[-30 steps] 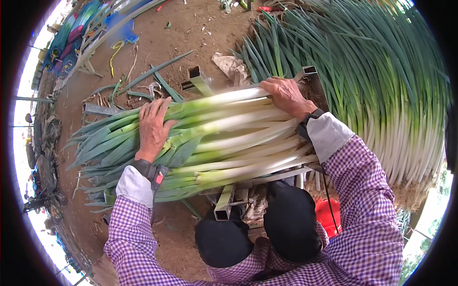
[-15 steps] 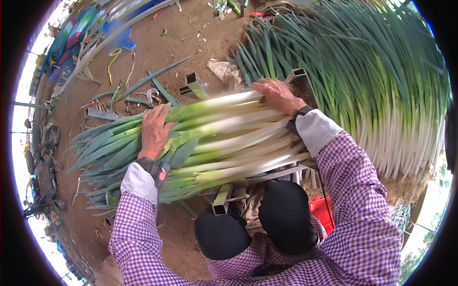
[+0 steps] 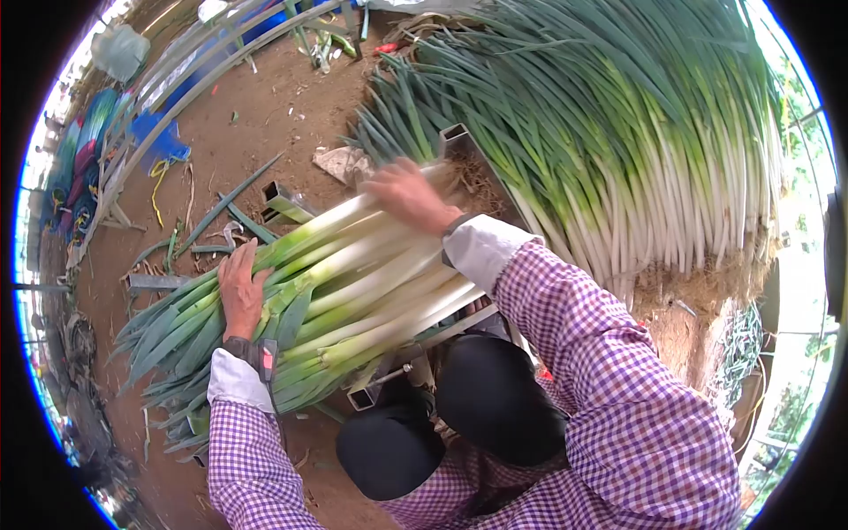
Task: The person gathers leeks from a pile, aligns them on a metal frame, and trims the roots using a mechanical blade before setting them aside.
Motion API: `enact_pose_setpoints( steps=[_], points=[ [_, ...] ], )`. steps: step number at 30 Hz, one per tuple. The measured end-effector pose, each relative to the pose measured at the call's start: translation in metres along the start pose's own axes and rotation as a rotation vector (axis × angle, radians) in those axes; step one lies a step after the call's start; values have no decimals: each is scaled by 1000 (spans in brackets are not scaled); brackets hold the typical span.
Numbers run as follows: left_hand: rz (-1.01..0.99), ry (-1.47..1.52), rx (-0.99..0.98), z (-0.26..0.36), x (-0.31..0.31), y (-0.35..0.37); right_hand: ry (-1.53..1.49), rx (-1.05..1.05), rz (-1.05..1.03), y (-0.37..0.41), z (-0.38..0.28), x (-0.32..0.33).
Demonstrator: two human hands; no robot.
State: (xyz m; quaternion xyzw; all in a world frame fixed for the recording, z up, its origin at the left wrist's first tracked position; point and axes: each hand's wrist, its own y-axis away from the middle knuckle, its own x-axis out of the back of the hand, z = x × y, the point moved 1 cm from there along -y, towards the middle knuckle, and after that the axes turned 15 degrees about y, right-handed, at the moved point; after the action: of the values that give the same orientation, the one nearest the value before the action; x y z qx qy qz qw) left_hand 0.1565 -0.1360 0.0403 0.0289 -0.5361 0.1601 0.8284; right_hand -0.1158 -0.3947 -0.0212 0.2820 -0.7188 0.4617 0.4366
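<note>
A thick bunch of long green onions point(image 3: 353, 274) lies crosswise on a metal frame before me, its leaves point(image 3: 168, 340) to the left and white ends to the right. My left hand point(image 3: 240, 296) rests on the far side of the bunch where white turns to green, fingers stretched out and thumb apart. Over the far edge of the white stalks is my right hand point(image 3: 411, 196), its fingers smeared by motion. The root ends of the bunch are partly hidden behind my right forearm.
A large pile of green onions point(image 3: 609, 150) spreads to the right, roots toward me. Square metal tube ends point(image 3: 364, 397) jut out below the bunch. A metal rack point(image 3: 132, 159) with blue plastic stands back left. Loose leaves point(image 3: 234, 194) litter the dirt floor.
The whole view has shifted, with the bunch now lower and further left. My right hand has slid leftward along the white stalks from nearer the root end. My left hand stays on the bunch.
</note>
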Motion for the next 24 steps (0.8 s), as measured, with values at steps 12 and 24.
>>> enact_pose_setpoints(
  steps=[12, 24],
  points=[
    [-79, 22, -34, -8, 6, 0, -402, -688, 208, 139, 65, 223],
    [91, 40, -31, 40, 7, 14, -121, -1102, -175, 432, 34, 146]
  ],
)
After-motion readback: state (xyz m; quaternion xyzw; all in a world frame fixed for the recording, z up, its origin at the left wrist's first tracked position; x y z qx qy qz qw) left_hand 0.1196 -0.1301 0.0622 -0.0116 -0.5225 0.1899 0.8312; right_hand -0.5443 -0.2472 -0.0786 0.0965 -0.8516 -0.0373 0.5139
